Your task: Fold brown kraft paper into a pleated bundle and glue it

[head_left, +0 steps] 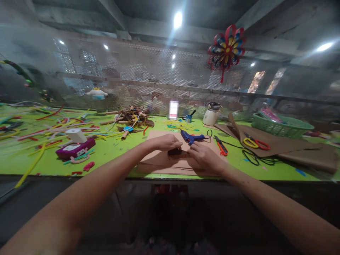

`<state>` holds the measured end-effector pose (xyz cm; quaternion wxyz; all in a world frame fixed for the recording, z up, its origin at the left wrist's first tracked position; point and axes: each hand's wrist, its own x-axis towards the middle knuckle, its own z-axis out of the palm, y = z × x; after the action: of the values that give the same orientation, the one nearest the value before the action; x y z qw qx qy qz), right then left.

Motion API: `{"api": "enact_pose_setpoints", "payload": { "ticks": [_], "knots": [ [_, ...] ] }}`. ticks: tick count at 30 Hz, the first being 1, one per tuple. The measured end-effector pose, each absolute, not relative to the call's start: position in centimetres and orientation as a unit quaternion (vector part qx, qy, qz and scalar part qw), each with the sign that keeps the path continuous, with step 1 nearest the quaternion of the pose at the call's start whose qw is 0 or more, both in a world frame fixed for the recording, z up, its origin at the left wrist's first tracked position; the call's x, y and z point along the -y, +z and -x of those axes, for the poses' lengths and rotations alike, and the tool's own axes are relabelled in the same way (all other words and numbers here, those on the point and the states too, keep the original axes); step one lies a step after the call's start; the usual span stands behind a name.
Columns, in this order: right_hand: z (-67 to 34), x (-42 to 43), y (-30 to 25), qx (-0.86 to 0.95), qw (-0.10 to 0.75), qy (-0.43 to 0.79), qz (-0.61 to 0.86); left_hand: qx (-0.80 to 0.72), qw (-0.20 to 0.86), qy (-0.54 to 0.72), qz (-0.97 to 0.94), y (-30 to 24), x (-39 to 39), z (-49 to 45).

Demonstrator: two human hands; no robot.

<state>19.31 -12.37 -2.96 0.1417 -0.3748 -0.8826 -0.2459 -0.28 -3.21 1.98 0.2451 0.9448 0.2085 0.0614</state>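
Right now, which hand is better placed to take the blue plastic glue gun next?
Probably the right hand: it lies beside the glue gun, while the left hand is farther left, at a dark brown piece.

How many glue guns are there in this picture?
1: a blue glue gun, lying on the cardboard, just beyond the right hand. Another could be hidden behind other things.

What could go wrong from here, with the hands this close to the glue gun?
The right hand is close beside the blue glue gun and could bump it, or get burned if the gun is hot, which I can't tell. The orange-handled tool lies nearby and might be knocked. The small dark piece at the left hand could slip on the cardboard.
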Motion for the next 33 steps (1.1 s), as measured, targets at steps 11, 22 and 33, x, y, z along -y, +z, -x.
{"api": "enact_pose_setpoints", "payload": {
  "ticks": [11, 22, 33],
  "knots": [
    [-19.9, 10.5, -2.9, 0.861, 0.211, -0.262, 0.381, -0.197, 0.552, 0.041, -0.809, 0.2, 1.7, -0.3],
    [-21.3, 9.0, -2.5, 0.601, 0.524, 0.366, 0.481, -0.187, 0.516, 0.167, -0.819, -0.5, 2.5, -1.3],
    [-19.7, 8.0, -2.5, 0.575, 0.571, 0.310, 0.497, -0.197, 0.489, 0.212, -0.823, -1.4, 2.7, -2.0]
  ]
}}
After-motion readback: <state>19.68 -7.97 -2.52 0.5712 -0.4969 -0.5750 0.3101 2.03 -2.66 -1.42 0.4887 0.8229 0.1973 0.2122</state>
